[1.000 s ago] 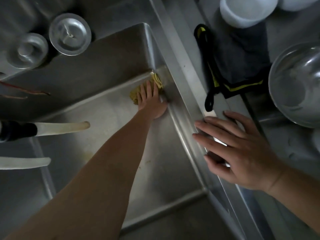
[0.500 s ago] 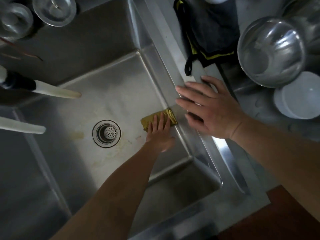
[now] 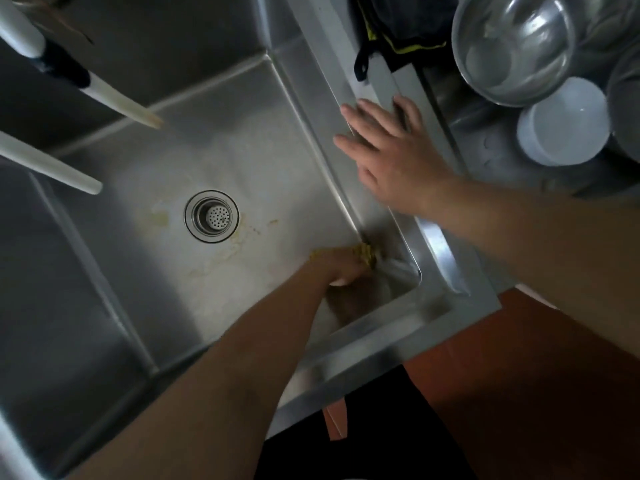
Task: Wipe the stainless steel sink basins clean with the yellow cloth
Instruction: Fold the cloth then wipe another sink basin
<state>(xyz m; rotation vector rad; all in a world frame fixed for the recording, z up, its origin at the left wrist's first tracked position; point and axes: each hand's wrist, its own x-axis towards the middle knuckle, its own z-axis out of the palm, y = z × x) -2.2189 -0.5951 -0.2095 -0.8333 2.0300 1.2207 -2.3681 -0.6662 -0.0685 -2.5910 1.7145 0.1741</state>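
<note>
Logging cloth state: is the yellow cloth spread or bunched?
Bunched: the yellow cloth shows crumpled under the left hand in the basin corner.

Sink basin (image 3: 242, 161): stainless steel, rectangular, dull grey; yellowish stains on the floor around the round perforated drain (image 3: 212, 216).
Second basin (image 3: 52, 289): to the left, past a steel divider, in shadow.
Yellow cloth (image 3: 365, 252): crumpled, mostly hidden, pressed into the first basin's near right corner where floor meets walls.
</note>
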